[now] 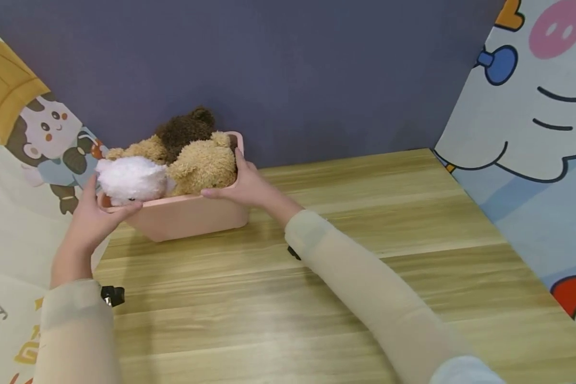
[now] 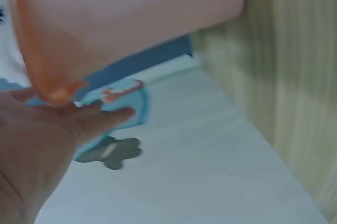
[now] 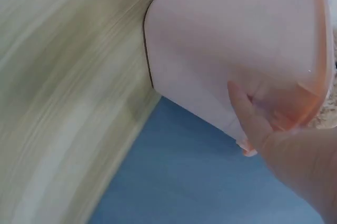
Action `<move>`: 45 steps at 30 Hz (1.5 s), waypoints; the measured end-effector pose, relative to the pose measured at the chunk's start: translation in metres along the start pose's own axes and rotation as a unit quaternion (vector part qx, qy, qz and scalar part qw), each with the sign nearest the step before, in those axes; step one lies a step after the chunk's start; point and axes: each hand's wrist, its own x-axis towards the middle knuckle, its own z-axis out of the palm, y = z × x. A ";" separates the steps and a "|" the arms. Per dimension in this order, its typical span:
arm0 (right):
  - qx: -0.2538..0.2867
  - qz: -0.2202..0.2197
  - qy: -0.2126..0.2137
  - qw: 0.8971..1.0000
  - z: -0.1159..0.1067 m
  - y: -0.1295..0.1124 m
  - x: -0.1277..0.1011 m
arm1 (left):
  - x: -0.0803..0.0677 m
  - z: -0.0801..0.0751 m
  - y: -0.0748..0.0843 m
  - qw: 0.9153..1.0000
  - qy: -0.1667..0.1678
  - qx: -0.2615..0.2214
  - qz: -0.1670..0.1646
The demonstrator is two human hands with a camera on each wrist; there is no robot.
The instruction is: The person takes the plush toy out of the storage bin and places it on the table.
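A pink plastic storage bin [image 1: 192, 217] stands at the back left of the table, filled with plush toys. A white plush toy [image 1: 132, 178] lies at its left end, a tan plush toy [image 1: 204, 165] at its right, with a dark brown plush bear [image 1: 184, 130] and another tan plush [image 1: 149, 148] behind. My left hand [image 1: 88, 218] holds the bin's left end, thumb along the front rim and fingers at the outer side. At the right end, my right hand [image 1: 245, 186] grips the rim; one finger [image 3: 243, 105] lies against the end wall.
The wooden tabletop [image 1: 317, 298] stretches to the front and right. A dark blue-grey panel [image 1: 293, 80] rises behind it. Printed cartoon walls [image 1: 533, 144] flank both sides. A small black device [image 1: 112, 295] sits at the left cuff.
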 end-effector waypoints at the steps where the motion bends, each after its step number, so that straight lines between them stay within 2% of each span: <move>1: -0.014 0.006 0.005 1.000 0.003 0.001 0.002 | 0.002 0.001 -0.003 1.000 0.000 -0.005 -0.009; 5: -0.071 0.027 0.006 0.997 0.010 0.004 0.004 | 0.005 0.009 -0.012 0.999 0.019 0.004 -0.036; 9: -0.052 0.024 0.019 0.998 0.014 0.003 0.005 | 0.004 0.012 -0.013 0.997 0.033 -0.006 -0.064; 16: -0.051 0.060 0.052 0.996 0.027 0.002 0.006 | -0.001 0.014 -0.011 0.994 0.010 -0.045 -0.096; 22: -0.018 0.068 0.077 0.995 0.029 0.004 0.004 | -0.001 0.017 -0.010 0.995 0.009 -0.047 -0.090; 31: -0.029 0.063 0.066 0.995 0.025 0.006 -0.003 | -0.005 0.018 -0.010 0.996 0.003 -0.045 -0.083; 37: -0.005 0.073 0.059 0.996 0.023 0.009 -0.009 | -0.008 0.017 -0.010 0.997 0.003 -0.038 -0.072; 45: 0.021 0.075 0.076 0.994 0.013 0.022 -0.019 | -0.009 0.032 0.000 0.998 0.010 -0.020 -0.062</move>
